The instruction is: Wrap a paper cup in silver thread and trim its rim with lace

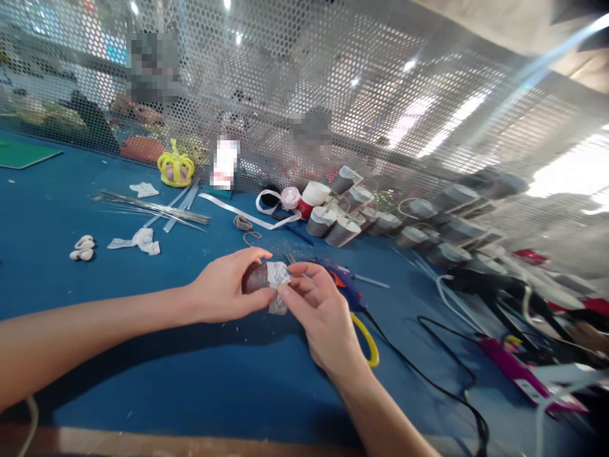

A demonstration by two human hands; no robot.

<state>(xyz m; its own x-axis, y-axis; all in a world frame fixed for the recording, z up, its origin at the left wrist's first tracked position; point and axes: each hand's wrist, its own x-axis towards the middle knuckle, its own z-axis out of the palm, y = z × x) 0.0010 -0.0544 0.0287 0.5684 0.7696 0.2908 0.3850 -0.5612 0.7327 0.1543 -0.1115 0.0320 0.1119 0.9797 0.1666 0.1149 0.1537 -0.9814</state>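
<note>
Both of your hands are working close together over the blue tabletop [190, 381]: your left hand [221, 285] is clamping the dark, thread-wrapped roll [255, 278] between thumb and fingers, and your right hand [326, 311] is pinching the white lace [278, 273] at the roll's right end. You are holding the roll above the middle of the tabletop, with the lace wrapping around that end and its lower edge hanging below your fingertips. Just beyond your right hand, a blue glue gun [349, 289] is lying on the tabletop, its black cord [404, 355] trailing toward the near right, and a yellow handle loop [373, 346] is showing beside your right wrist. Farther back, a small coil of brown cord [243, 223] is resting near a white ribbon [233, 206], which is curling toward a pale pink rose [290, 198] and a white roll [316, 192]. To the right of these, several dark cups with white rims [342, 231] are lying in a cluster, and others are sitting farther right, blurred. On the left, a bundle of thin wires [157, 208] is lying near scraps of white lace [143, 241] and small white pieces [83, 249], while a yellow crown-like ornament [175, 170] is standing near the perforated screen [266, 82], beside a lit phone [225, 164].
</note>
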